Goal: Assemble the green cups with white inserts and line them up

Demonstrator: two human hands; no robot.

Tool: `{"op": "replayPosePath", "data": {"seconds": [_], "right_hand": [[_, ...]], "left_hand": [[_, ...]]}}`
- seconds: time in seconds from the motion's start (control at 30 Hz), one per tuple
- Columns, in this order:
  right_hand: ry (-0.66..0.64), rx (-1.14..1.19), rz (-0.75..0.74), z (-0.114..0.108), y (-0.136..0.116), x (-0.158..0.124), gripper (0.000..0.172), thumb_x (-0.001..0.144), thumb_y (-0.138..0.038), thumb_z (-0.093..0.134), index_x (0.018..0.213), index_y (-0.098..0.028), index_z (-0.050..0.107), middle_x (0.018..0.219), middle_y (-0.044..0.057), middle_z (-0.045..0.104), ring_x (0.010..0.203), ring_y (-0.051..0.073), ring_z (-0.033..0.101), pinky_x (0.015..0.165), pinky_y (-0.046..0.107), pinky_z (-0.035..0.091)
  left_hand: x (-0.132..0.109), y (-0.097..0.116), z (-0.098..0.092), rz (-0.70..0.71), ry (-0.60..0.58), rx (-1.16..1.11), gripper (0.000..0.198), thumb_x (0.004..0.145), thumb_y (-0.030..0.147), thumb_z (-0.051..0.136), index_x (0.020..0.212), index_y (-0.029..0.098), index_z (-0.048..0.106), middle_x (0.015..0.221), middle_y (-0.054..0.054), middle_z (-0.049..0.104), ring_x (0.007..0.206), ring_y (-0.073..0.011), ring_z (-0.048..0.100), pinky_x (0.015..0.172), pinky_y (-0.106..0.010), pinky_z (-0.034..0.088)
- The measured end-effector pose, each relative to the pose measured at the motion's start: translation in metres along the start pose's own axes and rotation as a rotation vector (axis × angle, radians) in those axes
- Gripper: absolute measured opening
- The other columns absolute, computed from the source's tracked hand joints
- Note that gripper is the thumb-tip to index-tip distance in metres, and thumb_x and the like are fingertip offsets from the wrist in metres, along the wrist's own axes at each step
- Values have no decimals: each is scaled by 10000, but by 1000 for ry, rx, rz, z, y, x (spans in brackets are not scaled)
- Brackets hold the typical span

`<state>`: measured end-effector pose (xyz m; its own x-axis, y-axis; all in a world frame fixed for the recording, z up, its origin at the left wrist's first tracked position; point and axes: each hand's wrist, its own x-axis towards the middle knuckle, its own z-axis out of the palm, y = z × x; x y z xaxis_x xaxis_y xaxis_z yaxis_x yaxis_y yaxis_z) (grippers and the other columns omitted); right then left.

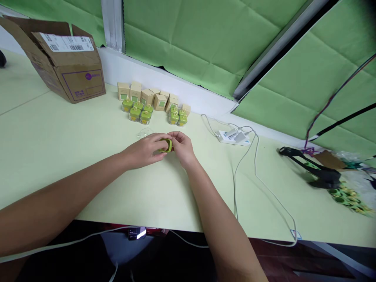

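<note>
Both my hands meet over the middle of the pale green table [73, 156]. My left hand [145, 150] and my right hand [183, 148] are closed together on a small green lid-like piece [167, 145] held just above the tabletop. A clear plastic piece [145, 132] lies on the table just beyond my left hand. Farther back stand several small clear jars with green lids [137, 111] and several small tan cartons [148, 96] in a row.
An open cardboard box [66, 58] sits at the back left. A white power strip [232, 137] with cables trailing to the front edge lies right of centre. A black tool [314, 168] and green scraps [349, 196] are at the far right.
</note>
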<state>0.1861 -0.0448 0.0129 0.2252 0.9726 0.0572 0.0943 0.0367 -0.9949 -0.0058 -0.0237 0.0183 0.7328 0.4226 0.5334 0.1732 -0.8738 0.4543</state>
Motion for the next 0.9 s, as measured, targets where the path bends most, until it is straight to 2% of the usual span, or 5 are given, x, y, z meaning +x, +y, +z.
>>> {"op": "replayPosePath", "data": {"seconds": [0.1, 0.17, 0.37, 0.6, 0.9], "right_hand": [[58, -10, -15, 1, -1, -1, 239, 736, -363, 700, 901, -199, 647, 725, -34, 664, 605, 111, 611, 530, 232, 488], [115, -17, -54, 0, -4, -1, 252, 740, -372, 710, 916, -208, 635, 706, -40, 654, 623, 118, 623, 539, 233, 491], [169, -16, -240, 0, -17, -8, 305, 775, -445, 750, 936, -214, 634, 777, -8, 681, 669, 125, 621, 563, 242, 497], [65, -11, -303, 9, -19, -16, 378, 739, -468, 812, 975, -213, 664, 896, 35, 739, 718, 134, 648, 656, 271, 550], [57, -355, -470, 9, -17, -24, 194, 860, -359, 667, 987, -235, 744, 921, 20, 758, 661, 128, 610, 647, 283, 535]], "left_hand": [[1, 2, 0, -108, 94, 0, 245, 895, 243, 631, 1138, 240, 594, 1203, -53, 683, 1156, -236, 639, 986, -407, 534], [3, 3, -1, -188, 167, -2, 366, 864, 249, 662, 1215, 241, 559, 1201, -55, 681, 1119, -234, 651, 956, -398, 544], [6, 2, -3, -281, 303, 7, 431, 852, 281, 699, 1238, 227, 515, 1200, -50, 690, 983, -196, 675, 857, -339, 545], [6, -3, -4, -279, 285, 81, 372, 862, 251, 645, 1223, 211, 566, 1165, -55, 700, 990, -204, 670, 873, -335, 533], [4, -9, 1, -179, 277, 75, 415, 840, 177, 592, 1254, 203, 573, 1228, -80, 688, 1089, -220, 676, 926, -340, 544]]}}
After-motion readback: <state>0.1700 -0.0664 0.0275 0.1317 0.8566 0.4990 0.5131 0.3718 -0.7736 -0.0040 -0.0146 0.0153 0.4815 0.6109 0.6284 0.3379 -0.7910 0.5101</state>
